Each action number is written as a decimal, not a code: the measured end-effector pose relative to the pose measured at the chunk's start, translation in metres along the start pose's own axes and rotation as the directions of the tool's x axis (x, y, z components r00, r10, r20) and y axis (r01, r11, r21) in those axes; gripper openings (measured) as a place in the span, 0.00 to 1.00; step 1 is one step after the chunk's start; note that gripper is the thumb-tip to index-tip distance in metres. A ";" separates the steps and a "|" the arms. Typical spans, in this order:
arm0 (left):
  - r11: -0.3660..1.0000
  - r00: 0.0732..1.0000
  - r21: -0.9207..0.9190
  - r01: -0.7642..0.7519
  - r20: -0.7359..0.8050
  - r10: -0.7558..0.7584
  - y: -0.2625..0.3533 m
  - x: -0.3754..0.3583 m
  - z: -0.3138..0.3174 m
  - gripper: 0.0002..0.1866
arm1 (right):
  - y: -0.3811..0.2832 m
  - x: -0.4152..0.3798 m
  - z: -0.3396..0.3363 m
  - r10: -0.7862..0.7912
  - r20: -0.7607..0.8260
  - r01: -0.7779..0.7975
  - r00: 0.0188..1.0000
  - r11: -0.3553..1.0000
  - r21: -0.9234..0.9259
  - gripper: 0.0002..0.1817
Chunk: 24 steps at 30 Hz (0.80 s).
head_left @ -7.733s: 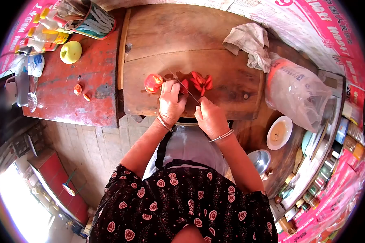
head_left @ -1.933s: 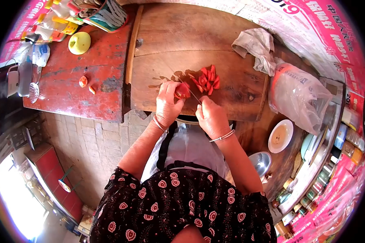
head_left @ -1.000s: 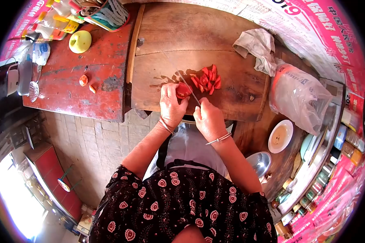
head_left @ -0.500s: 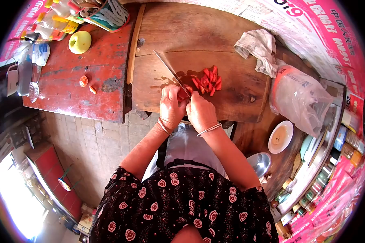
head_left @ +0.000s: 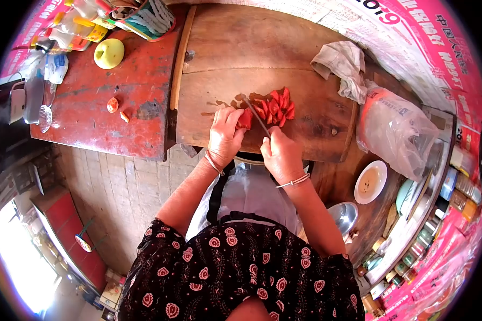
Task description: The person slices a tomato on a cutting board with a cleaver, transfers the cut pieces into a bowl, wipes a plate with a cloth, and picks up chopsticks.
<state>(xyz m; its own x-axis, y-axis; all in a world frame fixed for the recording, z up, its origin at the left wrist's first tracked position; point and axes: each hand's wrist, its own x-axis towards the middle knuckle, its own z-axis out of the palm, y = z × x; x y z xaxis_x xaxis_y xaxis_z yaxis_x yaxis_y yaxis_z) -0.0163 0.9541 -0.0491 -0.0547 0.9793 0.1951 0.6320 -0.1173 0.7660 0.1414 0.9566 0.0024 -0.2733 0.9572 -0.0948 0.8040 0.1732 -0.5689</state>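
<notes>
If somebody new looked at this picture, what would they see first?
Probably the bright red cut pieces, heaped on the wooden board in the middle. Just beside them, the right hand holds a knife while the left hand steadies another red chunk. Next might come the yellow-green fruit on the red table at the left.

Red tomato wedges (head_left: 277, 108) lie on the wooden board (head_left: 251, 45).
</notes>
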 end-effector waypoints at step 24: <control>1.000 0.999 0.008 0.007 -0.042 -0.007 -0.002 -0.001 0.004 0.18 | 0.005 0.013 0.021 0.088 0.122 -0.087 0.989 0.996 -0.016 0.07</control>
<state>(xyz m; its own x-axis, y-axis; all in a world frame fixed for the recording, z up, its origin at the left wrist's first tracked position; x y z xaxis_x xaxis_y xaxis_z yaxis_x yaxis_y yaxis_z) -0.0143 0.9541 -0.0532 -0.0912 0.9722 0.2157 0.6381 -0.1092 0.7622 0.1306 0.9645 -0.0189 -0.2636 0.9334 -0.2433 0.8329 0.0930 -0.5456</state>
